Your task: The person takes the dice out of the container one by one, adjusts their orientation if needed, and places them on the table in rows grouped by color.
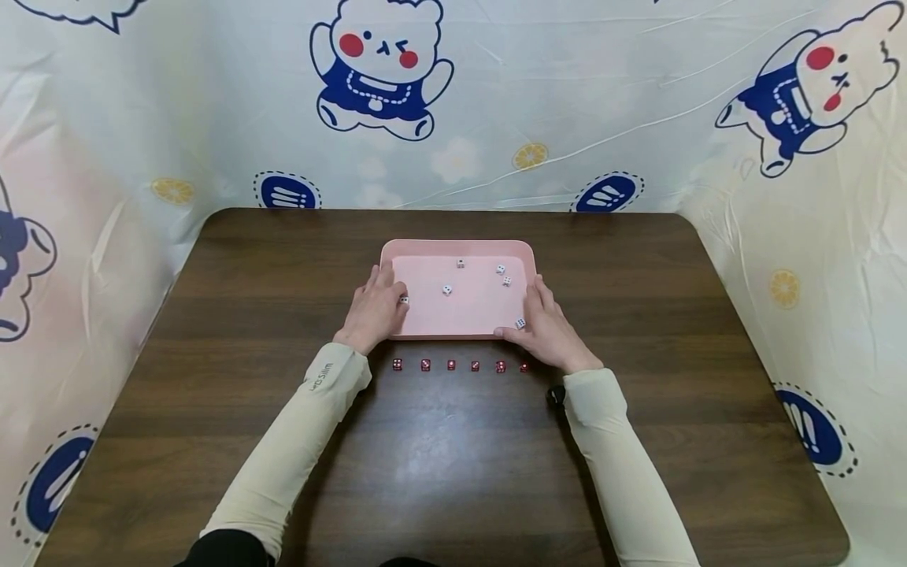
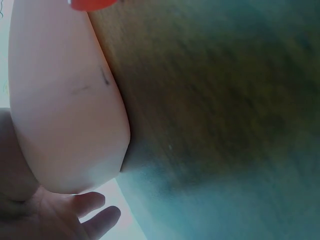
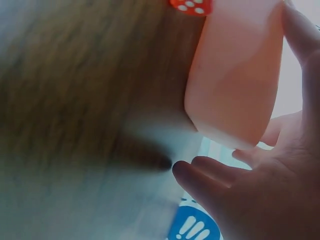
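A pink tray point(image 1: 460, 317) lies at the table's far middle, with several white dice point(image 1: 447, 290) scattered inside it. My left hand point(image 1: 375, 307) grips its left side, thumb over the rim beside a white die point(image 1: 405, 300). At the right front corner, my right hand point(image 1: 549, 327) holds the tray with the thumb along the front rim and the fingers on the right side. Another white die point(image 1: 520, 323) sits close to that thumb. Both wrist views show the tray's outer wall point(image 2: 65, 110) and spread fingers point(image 3: 200, 182) around its ends.
Several red dice point(image 1: 451, 365) form a row on the brown wooden table point(image 1: 439, 472), just in front of the tray. One red die point(image 3: 192, 6) shows at the top of the right wrist view. A printed curtain point(image 1: 567, 87) surrounds the table's back and sides.
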### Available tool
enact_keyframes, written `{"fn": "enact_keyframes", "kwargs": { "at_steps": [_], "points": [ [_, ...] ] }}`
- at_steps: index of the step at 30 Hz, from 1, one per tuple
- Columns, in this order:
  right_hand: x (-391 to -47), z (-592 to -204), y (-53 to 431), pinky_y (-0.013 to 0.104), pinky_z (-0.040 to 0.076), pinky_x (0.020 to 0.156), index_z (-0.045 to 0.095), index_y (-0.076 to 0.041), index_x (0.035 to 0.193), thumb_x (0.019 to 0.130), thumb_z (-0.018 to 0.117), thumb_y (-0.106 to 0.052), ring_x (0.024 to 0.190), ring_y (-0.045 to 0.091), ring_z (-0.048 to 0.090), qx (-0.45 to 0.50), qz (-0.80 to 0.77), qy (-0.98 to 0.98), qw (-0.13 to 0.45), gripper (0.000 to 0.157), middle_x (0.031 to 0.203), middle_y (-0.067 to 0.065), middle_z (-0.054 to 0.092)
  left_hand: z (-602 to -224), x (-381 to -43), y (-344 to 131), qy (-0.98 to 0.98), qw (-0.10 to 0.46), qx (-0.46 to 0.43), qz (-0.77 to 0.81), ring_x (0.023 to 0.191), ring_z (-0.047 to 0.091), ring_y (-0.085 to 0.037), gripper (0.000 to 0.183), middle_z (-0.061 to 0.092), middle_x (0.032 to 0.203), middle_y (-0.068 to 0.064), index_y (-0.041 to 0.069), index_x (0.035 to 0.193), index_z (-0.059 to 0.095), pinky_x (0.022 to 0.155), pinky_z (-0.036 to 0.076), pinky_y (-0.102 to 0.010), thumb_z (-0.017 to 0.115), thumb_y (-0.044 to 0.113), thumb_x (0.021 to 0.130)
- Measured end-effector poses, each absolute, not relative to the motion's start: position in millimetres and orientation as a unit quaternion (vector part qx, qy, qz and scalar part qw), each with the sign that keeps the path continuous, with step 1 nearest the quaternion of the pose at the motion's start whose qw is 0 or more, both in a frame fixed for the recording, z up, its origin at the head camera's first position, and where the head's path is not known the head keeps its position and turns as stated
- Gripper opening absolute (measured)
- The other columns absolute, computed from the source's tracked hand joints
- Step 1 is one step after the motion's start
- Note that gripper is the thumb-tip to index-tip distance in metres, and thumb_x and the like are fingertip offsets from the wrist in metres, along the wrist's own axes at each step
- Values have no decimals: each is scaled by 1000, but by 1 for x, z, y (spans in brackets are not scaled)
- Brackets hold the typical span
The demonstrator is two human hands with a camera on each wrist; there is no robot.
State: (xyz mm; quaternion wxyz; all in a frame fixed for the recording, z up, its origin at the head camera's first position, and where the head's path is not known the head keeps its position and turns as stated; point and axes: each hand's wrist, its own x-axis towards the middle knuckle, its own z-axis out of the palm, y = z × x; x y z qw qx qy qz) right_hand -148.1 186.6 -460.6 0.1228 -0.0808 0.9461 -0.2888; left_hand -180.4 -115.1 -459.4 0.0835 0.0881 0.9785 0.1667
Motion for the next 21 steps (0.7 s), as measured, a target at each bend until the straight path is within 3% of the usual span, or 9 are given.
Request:
{"fn": "enact_keyframes", "kwargs": {
  "at_steps": [6,21],
  "points": [
    [-148,-462,188,62,27,111,2,-16,156,79,61,-68,148,39,11,-83,-284,948,119,110,164,10,-6,-459,-180,-115,979,77,90,164,148,11,-42,18,13,161,-19,8,105,64,112,23,-64,56,21,95],
    [-145,-462,188,62,25,112,7,-9,156,83,55,-69,149,41,3,-109,-242,956,125,106,163,10,-11,-451,-172,-122,981,60,100,155,149,12,-40,19,16,161,-19,8,104,63,111,25,-64,52,21,96]
  ]
}}
